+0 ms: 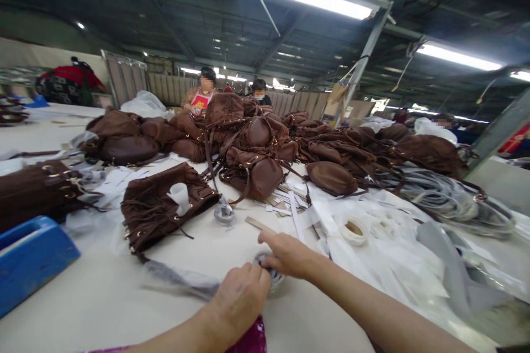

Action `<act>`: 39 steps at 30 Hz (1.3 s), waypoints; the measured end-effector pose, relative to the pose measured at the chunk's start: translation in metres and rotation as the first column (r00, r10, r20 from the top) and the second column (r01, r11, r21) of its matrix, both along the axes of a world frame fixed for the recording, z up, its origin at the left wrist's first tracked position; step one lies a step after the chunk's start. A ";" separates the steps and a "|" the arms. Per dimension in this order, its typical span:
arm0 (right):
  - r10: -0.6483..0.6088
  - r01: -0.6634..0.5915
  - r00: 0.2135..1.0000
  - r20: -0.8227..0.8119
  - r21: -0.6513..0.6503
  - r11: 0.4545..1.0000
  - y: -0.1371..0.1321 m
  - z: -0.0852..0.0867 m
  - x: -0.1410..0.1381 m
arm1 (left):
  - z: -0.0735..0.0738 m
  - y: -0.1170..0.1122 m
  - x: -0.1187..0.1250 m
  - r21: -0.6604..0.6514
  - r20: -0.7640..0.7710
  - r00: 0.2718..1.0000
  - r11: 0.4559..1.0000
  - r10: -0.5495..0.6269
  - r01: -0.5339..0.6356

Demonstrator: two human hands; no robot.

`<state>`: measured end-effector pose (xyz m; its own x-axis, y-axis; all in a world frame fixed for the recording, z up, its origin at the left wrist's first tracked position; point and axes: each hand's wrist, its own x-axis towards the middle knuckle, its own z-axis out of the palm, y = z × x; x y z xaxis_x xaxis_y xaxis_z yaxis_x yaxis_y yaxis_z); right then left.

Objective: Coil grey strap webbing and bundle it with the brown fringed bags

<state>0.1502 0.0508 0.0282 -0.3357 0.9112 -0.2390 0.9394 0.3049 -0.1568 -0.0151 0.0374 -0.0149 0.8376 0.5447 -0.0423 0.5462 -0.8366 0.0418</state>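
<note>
Both my hands meet over a small roll of grey tape (271, 277) on the white table (103, 298). My left hand (240, 300) is closed, pinching the loose grey strip (182, 278) that trails off to the left. My right hand (287, 253) lies over the roll with its fingers curled on it. Just beyond my hands lies a brown fringed bag (159, 209) with a white paper cone (180, 197) on it. Another small tape roll (224, 213) sits beside that bag.
A heap of brown bags (256, 143) fills the table's middle. A blue plastic box (28, 256) stands at the left edge. White tape roll (353, 231), paper strips and clear plastic sleeves (451, 204) lie on the right. Two people (205, 94) work at the far side.
</note>
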 end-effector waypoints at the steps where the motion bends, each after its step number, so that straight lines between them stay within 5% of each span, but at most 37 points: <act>1: -0.044 0.044 0.999 0.003 -0.023 0.999 -0.002 -0.002 -0.001 | -0.004 -0.005 0.006 -0.011 0.013 0.999 0.999 0.046 -0.046; 5: -0.150 0.152 0.988 0.044 -0.057 0.987 -0.013 -0.007 0.002 | -0.009 -0.012 0.014 -0.026 0.086 0.995 0.999 0.041 -0.039; 9: -0.005 0.006 1.000 0.030 -0.022 1.000 -0.008 -0.007 -0.002 | 0.003 0.004 -0.013 -0.022 0.075 0.994 0.997 -0.078 0.080; 13: -0.013 0.013 1.000 -0.006 0.017 1.000 0.009 -0.006 -0.014 | 0.009 0.013 -0.020 -0.070 0.006 0.999 0.997 0.039 -0.039; 18: -0.142 0.141 0.990 0.001 -0.093 0.986 0.013 -0.008 -0.010 | 0.002 0.001 0.008 -0.110 0.052 0.982 0.978 0.184 -0.177; 24: 0.075 -0.075 0.997 0.006 -0.037 0.997 0.020 0.000 -0.010 | 0.007 0.012 -0.017 -0.097 0.086 0.996 0.995 0.024 -0.016; 28: 0.086 -0.086 0.995 -0.041 0.007 0.996 0.032 -0.004 -0.023 | 0.015 0.025 -0.035 -0.122 0.041 0.985 0.979 0.166 -0.160; 33: -0.061 0.058 0.995 -0.075 -0.034 0.998 0.031 -0.019 -0.028 | 0.010 0.018 -0.012 -0.174 0.018 0.959 0.945 0.283 -0.276; 36: -0.038 0.036 0.997 -0.061 -0.038 0.999 0.027 -0.020 -0.025 | 0.007 0.017 -0.014 -0.201 0.059 0.970 0.955 0.236 -0.220; 39: 0.075 -0.074 0.996 -0.046 0.015 0.997 0.028 -0.014 -0.026 | 0.010 0.021 -0.040 -0.180 0.130 0.980 0.976 0.149 -0.124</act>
<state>0.1239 0.0783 0.0143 -0.4133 0.8861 -0.2097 0.9058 0.3764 -0.1948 -0.0551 0.0586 -0.0045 0.7598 0.6494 -0.0302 0.6329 -0.7283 0.2626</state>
